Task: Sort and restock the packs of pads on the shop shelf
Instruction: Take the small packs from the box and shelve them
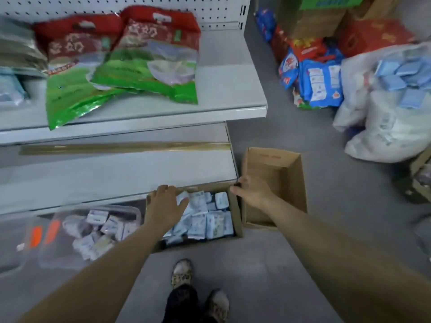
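Note:
A cardboard box point(236, 220) full of small pale blue and white packs of pads point(210, 220) sits on the floor, half under the lowest shelf point(116, 173). My left hand point(166, 203) reaches over the box's left side with its fingers spread, above the packs. My right hand point(250, 191) grips the box's far right corner, fingers curled over the rim. A clear plastic tub point(93, 231) with several more white packs stands left of the box under the shelf.
An empty cardboard box point(291, 183) lies right of the full one. Two red and green bags point(144, 57) lie on the upper shelf point(221, 99). White sacks point(384, 113) with blue packs, blue bags point(321, 82) and cartons crowd the floor at right. My feet point(198, 287) stand on grey floor.

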